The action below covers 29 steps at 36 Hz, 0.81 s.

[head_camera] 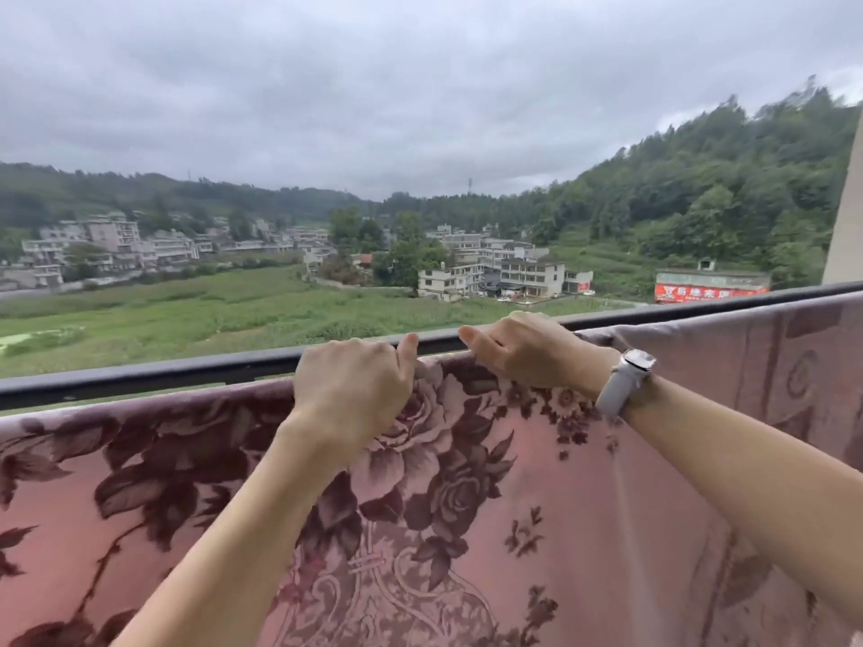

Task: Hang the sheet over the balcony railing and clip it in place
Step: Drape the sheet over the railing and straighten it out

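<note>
A pink sheet (537, 506) with dark red roses hangs in front of me, filling the lower half of the view. Its top edge runs just below the dark balcony railing (163, 373), which slants up to the right. My left hand (355, 385) is closed on the sheet's top edge near the middle, thumb pointing up against the rail. My right hand (527, 350), with a white watch on its wrist, pinches the same edge a little further right, its fingers curled over the rail. To the right the sheet lies over the railing. No clip is visible.
Beyond the railing the ground drops to green fields, village houses and wooded hills under a grey sky. A pale wall or pillar (847, 226) rises at the right edge, where the railing ends.
</note>
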### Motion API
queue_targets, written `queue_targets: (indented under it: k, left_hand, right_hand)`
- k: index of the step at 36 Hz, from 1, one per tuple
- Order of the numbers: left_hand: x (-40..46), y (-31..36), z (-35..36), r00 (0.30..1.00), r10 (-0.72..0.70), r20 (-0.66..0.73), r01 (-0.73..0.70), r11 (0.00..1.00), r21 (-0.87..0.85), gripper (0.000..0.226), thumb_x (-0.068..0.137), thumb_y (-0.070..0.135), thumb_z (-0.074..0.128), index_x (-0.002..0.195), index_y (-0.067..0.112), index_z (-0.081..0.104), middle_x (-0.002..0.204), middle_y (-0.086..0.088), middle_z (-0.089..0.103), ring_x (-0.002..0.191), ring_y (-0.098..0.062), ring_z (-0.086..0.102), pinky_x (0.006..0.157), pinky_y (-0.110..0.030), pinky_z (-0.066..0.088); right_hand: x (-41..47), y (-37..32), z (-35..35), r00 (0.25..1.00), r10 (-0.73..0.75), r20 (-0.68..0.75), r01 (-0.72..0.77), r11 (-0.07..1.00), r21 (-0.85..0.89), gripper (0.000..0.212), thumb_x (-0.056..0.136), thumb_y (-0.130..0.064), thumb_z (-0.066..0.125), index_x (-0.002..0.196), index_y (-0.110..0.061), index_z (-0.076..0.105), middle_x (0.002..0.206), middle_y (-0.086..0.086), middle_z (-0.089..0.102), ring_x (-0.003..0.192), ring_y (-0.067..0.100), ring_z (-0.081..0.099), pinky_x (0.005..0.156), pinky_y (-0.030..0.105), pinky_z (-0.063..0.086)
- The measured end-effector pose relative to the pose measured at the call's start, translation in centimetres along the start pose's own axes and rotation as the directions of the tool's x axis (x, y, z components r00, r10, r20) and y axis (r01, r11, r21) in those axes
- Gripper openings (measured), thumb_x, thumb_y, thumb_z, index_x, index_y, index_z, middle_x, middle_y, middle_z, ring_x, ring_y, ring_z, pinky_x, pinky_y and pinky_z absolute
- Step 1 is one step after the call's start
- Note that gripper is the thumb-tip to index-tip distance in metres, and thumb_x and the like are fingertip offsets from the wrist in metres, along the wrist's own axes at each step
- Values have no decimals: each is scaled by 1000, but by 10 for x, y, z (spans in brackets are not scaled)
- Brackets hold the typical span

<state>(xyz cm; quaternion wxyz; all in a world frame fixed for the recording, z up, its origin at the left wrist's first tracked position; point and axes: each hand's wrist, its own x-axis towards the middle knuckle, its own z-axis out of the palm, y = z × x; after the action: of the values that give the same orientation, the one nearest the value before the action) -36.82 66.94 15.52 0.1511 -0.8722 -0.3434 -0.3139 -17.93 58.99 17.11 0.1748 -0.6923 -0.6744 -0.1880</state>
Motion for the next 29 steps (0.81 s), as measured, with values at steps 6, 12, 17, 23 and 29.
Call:
queue_targets:
  k: [6,12,17,23,29]
  left_hand:
    - [5,93,25,981,91,-171,-94,995,-12,41,96,41,28,90,16,59,88,-2,68,81,-22,62,71,-34,41]
    - [30,164,47,980,129,-153,-132,991,-10,45,95,47,25,100,16,57,97,-1,66,88,-23,61,77,-36,40]
    - [56,200,56,988,43,-150,-43,999,0,47,95,46,27,87,14,60,81,-5,69,73,-24,63,61,-30,35]
    - [79,257,75,981,137,-135,-129,989,69,52,94,50,21,87,16,59,90,-4,68,83,-23,60,72,-33,40]
    - [102,325,101,972,198,-129,-195,980,37,45,96,47,23,101,15,53,100,-4,63,90,-25,58,75,-35,40]
  right_hand:
    - [-59,82,-4,937,-153,-313,112,983,-145,52,93,-41,17,85,-12,61,78,4,67,64,24,60,54,33,44]
    - [-94,173,-13,932,-71,-356,16,988,-155,52,93,-41,16,87,-11,58,85,6,67,78,28,61,73,35,41]
    - [-122,238,-15,877,108,-468,-215,960,-181,50,91,-39,19,87,-7,56,83,12,58,75,31,55,77,42,42]
    - [-145,303,-20,850,146,-507,-268,947,-177,42,91,-32,24,84,-6,56,77,10,58,75,30,54,79,42,39]
    - [-137,335,-31,853,128,-505,-222,966,-131,42,88,-31,25,53,-15,43,50,9,55,46,26,51,53,31,40]
